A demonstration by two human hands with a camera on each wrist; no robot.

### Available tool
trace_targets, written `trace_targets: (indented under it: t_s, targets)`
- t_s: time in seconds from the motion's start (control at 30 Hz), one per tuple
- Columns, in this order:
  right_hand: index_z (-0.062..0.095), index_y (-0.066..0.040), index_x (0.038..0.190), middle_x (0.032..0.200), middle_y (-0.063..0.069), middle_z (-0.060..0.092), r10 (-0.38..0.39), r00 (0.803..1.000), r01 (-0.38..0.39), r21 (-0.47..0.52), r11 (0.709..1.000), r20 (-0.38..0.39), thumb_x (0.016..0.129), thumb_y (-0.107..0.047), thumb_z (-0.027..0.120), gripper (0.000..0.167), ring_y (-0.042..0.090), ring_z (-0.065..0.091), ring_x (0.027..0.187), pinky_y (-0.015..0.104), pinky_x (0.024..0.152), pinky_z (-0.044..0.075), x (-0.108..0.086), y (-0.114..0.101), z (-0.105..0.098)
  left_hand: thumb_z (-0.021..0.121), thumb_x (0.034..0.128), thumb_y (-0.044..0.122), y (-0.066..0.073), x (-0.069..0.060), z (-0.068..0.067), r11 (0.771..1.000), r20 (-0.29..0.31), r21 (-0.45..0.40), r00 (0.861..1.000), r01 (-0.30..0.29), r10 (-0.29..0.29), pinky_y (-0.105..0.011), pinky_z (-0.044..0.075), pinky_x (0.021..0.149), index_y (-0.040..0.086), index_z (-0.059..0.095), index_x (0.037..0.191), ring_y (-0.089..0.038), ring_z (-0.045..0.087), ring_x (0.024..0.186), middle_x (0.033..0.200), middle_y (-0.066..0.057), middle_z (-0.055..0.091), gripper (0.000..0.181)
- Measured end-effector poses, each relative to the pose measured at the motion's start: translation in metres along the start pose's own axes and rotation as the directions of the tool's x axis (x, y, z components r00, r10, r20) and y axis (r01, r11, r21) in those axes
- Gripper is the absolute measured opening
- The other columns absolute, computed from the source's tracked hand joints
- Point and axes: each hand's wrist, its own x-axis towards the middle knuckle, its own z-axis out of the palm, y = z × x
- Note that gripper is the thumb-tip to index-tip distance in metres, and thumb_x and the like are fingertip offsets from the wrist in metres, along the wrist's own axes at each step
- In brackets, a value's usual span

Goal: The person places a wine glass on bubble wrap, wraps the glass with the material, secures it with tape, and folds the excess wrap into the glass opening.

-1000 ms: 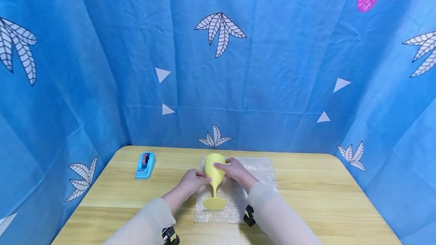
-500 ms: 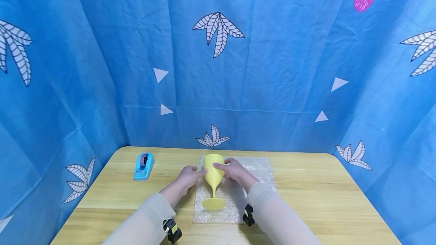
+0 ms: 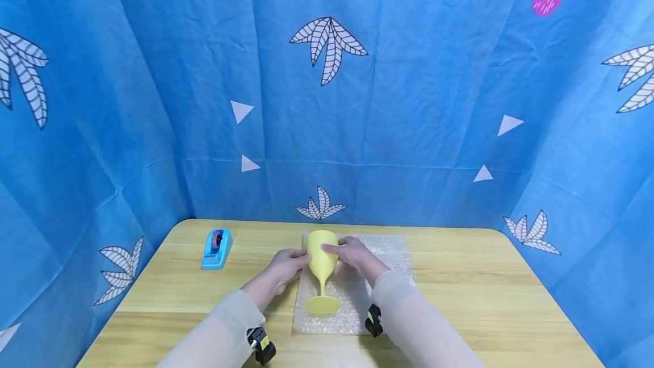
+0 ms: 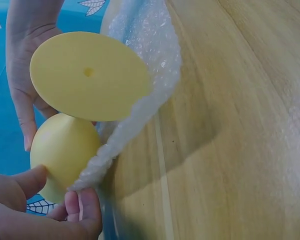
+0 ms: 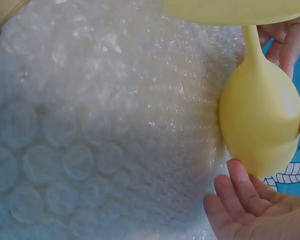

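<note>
A person's right hand [image 3: 352,253] grips a pale yellow goblet [image 3: 322,254] by the bowl, thumb on top, fingers round the right side. The left hand [image 3: 285,267] rests its thumb on the bowl's left side, while its curled fingers hold the raised left edge of a bubble-wrap sheet [image 3: 352,311]. The goblet is on its side over the left part of that sheet, rim away from the person, foot toward them. Whether the bowl presses on the wrap or hangs just above it is hard to tell.

A strip of wrap shows between the foot and the sheet's near edge; most of the sheet spreads to the right, partly under the right forearm. Beyond it, the wood-grain table [image 3: 470,294] runs on to its slanting right edge, with a narrower band behind the sheet. On the left, a blue tape dispenser [image 3: 217,250] sits near the far corner, well apart from the left hand. A blue curtain [image 3: 429,72] with leaf prints hangs behind the table and along both sides.
</note>
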Motion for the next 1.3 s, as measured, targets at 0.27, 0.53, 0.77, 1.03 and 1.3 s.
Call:
trace_targets:
  t_s: [0.27, 0.53, 0.77, 1.03, 1.3]
  targets:
    - [0.054, 0.007, 0.126, 0.122, 0.021, 0.060, -0.035, 0.998, 0.033, -0.043, 0.999, -0.044, 0.083, -0.042, 0.080, 0.071, 0.038, 0.056, 0.116, 0.052, 0.104, 0.045, 0.0006, 0.0028, -0.0044, 0.066, 0.0978, 0.018, -0.0005, 0.0001, 0.0059, 0.999, -0.053, 0.034, 0.998, -0.022, 0.024, -0.046, 0.052, 0.098, -0.012, 0.053, 0.133, -0.036, 0.057, 0.120, 0.130, -0.025, 0.058, 0.048]
    - [0.055, 0.003, 0.120, 0.122, 0.020, 0.059, -0.016, 1.000, 0.016, -0.029, 0.999, -0.012, 0.085, -0.042, 0.079, 0.062, 0.041, 0.053, 0.120, 0.056, 0.106, 0.041, -0.0026, 0.0029, -0.0084, 0.070, 0.0950, 0.019, 0.0014, -0.0032, 0.0084, 0.996, -0.087, 0.073, 0.994, -0.060, 0.066, -0.041, 0.054, 0.094, -0.011, 0.058, 0.129, -0.031, 0.063, 0.111, 0.120, -0.021, 0.065, 0.047]
    - [0.058, 0.005, 0.116, 0.118, 0.020, 0.059, -0.025, 0.999, 0.024, 0.009, 1.000, 0.028, 0.089, -0.033, 0.076, 0.050, 0.041, 0.053, 0.119, 0.056, 0.107, 0.040, -0.0051, -0.0005, -0.0077, 0.072, 0.0934, 0.015, 0.0025, -0.0029, 0.0081, 0.993, -0.130, 0.085, 0.987, -0.085, 0.095, -0.042, 0.055, 0.095, -0.011, 0.059, 0.127, -0.035, 0.062, 0.112, 0.120, -0.023, 0.065, 0.045]
    - [0.064, 0.008, 0.117, 0.119, 0.020, 0.063, -0.035, 0.998, 0.034, 0.034, 0.999, 0.048, 0.091, -0.029, 0.074, 0.046, 0.040, 0.055, 0.118, 0.056, 0.107, 0.041, -0.0057, -0.0012, -0.0059, 0.074, 0.0910, 0.014, 0.0058, -0.0047, 0.0085, 0.985, -0.177, 0.122, 0.974, -0.118, 0.138, -0.039, 0.057, 0.089, -0.009, 0.063, 0.123, -0.033, 0.062, 0.109, 0.121, -0.023, 0.064, 0.042]
    - [0.053, 0.005, 0.127, 0.110, 0.017, 0.059, -0.024, 0.998, 0.018, 0.126, 0.992, 0.051, 0.092, -0.024, 0.074, 0.050, 0.037, 0.061, 0.104, 0.050, 0.097, 0.049, -0.0048, 0.0041, -0.0041, 0.078, 0.0877, 0.013, 0.0040, -0.0047, 0.0102, 0.963, -0.211, 0.193, 0.951, -0.188, 0.228, -0.043, 0.057, 0.089, -0.011, 0.065, 0.119, -0.036, 0.066, 0.105, 0.116, -0.025, 0.067, 0.042]
